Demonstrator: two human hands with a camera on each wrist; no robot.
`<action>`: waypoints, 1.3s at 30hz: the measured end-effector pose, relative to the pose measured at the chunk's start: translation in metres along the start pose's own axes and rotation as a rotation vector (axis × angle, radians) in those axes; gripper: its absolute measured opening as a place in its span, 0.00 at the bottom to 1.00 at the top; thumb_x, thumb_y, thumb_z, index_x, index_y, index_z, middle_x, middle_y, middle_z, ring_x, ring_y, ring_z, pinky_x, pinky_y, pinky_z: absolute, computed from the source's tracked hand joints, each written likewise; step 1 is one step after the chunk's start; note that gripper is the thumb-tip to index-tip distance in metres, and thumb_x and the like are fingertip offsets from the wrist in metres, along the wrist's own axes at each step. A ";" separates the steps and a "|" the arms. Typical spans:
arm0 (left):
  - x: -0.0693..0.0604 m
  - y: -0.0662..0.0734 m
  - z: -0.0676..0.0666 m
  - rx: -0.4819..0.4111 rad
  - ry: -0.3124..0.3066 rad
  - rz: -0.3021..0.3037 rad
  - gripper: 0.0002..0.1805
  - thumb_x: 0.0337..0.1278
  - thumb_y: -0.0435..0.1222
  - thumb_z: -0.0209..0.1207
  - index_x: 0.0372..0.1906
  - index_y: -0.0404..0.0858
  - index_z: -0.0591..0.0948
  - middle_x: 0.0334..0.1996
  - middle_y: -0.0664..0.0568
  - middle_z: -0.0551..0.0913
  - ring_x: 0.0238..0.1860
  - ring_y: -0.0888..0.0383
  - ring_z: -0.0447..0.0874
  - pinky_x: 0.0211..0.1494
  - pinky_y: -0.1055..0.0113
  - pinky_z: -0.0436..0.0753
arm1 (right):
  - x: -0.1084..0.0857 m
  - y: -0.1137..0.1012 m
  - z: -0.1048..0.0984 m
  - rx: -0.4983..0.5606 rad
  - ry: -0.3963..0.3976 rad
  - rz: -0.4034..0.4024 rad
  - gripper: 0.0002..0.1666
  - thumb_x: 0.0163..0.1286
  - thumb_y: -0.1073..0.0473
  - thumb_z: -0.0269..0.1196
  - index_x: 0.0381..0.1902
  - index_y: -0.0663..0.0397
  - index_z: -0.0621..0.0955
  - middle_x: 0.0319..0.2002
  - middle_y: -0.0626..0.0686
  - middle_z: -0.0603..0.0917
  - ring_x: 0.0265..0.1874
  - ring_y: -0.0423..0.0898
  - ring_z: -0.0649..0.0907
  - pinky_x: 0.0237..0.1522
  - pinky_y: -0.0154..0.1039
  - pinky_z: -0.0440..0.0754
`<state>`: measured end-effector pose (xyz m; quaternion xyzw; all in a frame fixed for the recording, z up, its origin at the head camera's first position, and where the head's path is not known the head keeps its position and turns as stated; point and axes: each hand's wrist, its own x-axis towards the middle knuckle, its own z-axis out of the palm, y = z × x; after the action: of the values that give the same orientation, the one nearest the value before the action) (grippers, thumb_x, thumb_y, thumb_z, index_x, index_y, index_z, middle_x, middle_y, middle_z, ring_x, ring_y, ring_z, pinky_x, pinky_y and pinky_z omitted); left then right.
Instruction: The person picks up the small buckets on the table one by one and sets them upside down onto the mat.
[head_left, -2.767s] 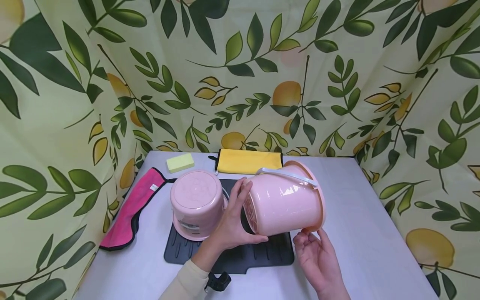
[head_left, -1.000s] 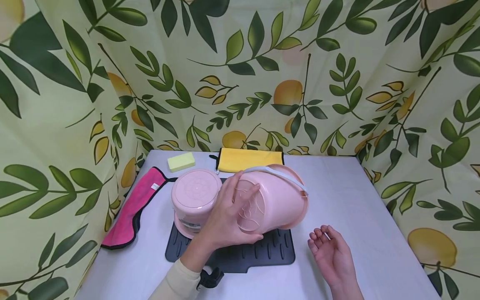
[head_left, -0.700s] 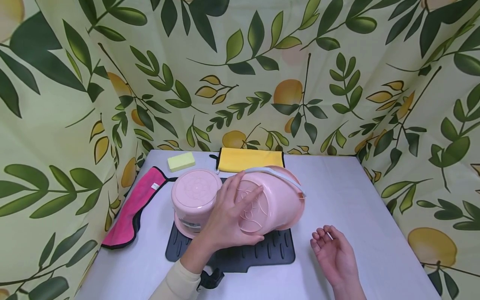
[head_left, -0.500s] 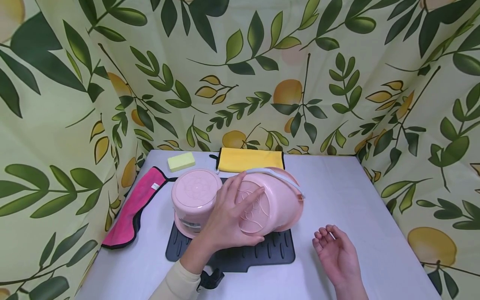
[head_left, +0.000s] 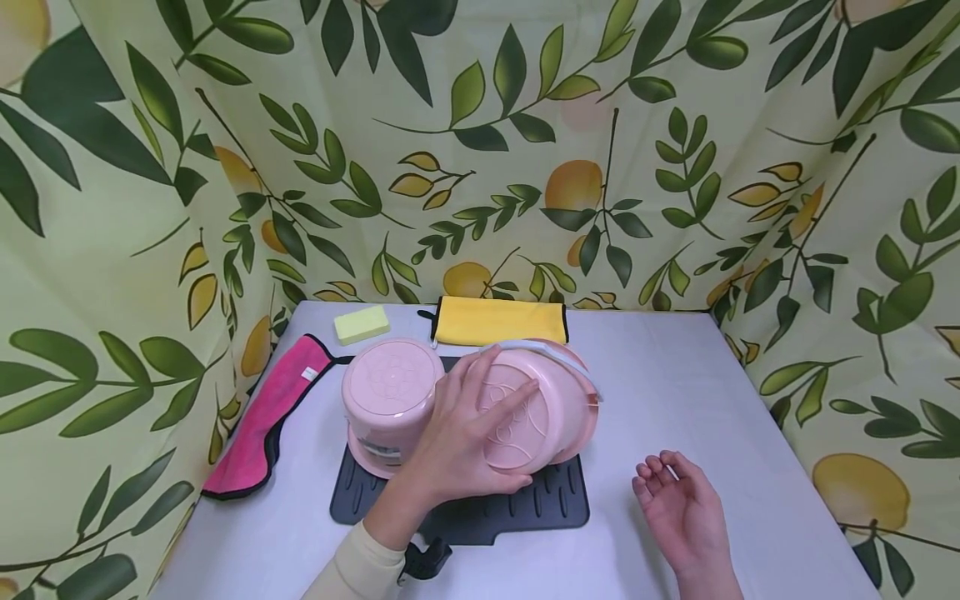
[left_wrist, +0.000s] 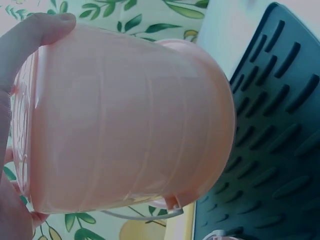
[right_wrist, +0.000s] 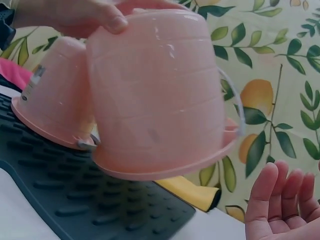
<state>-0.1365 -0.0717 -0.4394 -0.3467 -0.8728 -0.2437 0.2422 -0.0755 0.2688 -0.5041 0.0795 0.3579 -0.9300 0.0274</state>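
My left hand [head_left: 461, 433] grips the base end of a pink bucket [head_left: 558, 408], fingers and thumb spread round its bottom. The bucket hangs tilted over the dark ribbed mat [head_left: 525, 504], its base partly facing me and its rim pointing down and away. Its pale handle [right_wrist: 235, 100] lies along one side near the rim. To the left, a second pink bucket [head_left: 393, 379] stands upside down on the mat. My right hand [head_left: 682, 512] is held apart at the right, palm up with relaxed fingers, touching nothing.
A yellow cloth [head_left: 501, 322] lies folded at the table's back edge, with a pale yellow sponge [head_left: 362, 324] to its left. A pink cloth with black trim [head_left: 266, 421] stretches along the left side. Leaf-patterned curtains surround the white table [head_left: 757, 467].
The held bucket has turned from lying sideways so that its base faces me more and its rim points lower. My right hand has left the rim and moved right.
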 end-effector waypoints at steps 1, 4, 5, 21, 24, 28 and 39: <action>0.000 0.000 0.000 0.005 0.001 0.004 0.62 0.31 0.70 0.79 0.81 0.65 0.70 0.86 0.42 0.51 0.81 0.39 0.52 0.72 0.37 0.66 | 0.000 -0.003 -0.002 0.002 -0.017 -0.010 0.19 0.92 0.51 0.47 0.45 0.53 0.81 0.40 0.50 0.79 0.44 0.46 0.79 0.50 0.37 0.83; 0.000 0.000 0.001 0.013 0.002 0.012 0.62 0.31 0.71 0.79 0.81 0.64 0.71 0.86 0.42 0.51 0.81 0.38 0.52 0.72 0.38 0.65 | 0.000 -0.012 -0.007 0.008 -0.074 -0.047 0.22 0.92 0.53 0.44 0.44 0.55 0.82 0.40 0.51 0.81 0.44 0.47 0.81 0.50 0.38 0.84; 0.000 0.000 0.001 0.015 0.000 0.013 0.62 0.32 0.71 0.78 0.81 0.64 0.71 0.86 0.42 0.51 0.81 0.38 0.52 0.72 0.39 0.65 | 0.000 -0.015 -0.009 0.012 -0.090 -0.059 0.23 0.92 0.54 0.43 0.44 0.56 0.82 0.40 0.52 0.81 0.44 0.48 0.82 0.51 0.38 0.84; -0.002 0.004 0.000 0.035 -0.043 -0.027 0.62 0.34 0.70 0.78 0.82 0.65 0.69 0.87 0.43 0.51 0.82 0.39 0.50 0.72 0.36 0.64 | -0.003 -0.035 -0.019 0.009 0.007 -0.133 0.18 0.91 0.55 0.47 0.44 0.56 0.81 0.39 0.52 0.82 0.43 0.48 0.83 0.51 0.39 0.85; -0.002 0.004 0.001 0.034 -0.056 -0.041 0.62 0.34 0.70 0.78 0.83 0.65 0.68 0.87 0.44 0.51 0.82 0.39 0.49 0.72 0.35 0.64 | -0.002 -0.034 -0.019 -0.004 0.016 -0.134 0.18 0.91 0.55 0.48 0.44 0.56 0.81 0.39 0.52 0.82 0.43 0.48 0.83 0.51 0.39 0.85; -0.002 0.002 0.003 0.042 -0.064 -0.050 0.62 0.34 0.70 0.78 0.83 0.65 0.68 0.87 0.44 0.50 0.82 0.38 0.50 0.71 0.36 0.65 | -0.002 -0.033 -0.019 -0.003 0.022 -0.133 0.18 0.91 0.55 0.48 0.44 0.56 0.81 0.38 0.52 0.82 0.43 0.48 0.83 0.50 0.39 0.85; 0.004 0.003 0.006 0.080 -0.125 -0.081 0.60 0.38 0.72 0.74 0.83 0.66 0.68 0.88 0.44 0.49 0.80 0.38 0.52 0.66 0.37 0.69 | -0.002 -0.037 -0.019 -0.041 0.087 -0.135 0.16 0.90 0.54 0.51 0.43 0.54 0.81 0.39 0.50 0.82 0.43 0.47 0.83 0.50 0.39 0.86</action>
<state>-0.1385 -0.0649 -0.4408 -0.3156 -0.9086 -0.1960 0.1911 -0.0751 0.3094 -0.4933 0.0949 0.3825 -0.9178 -0.0491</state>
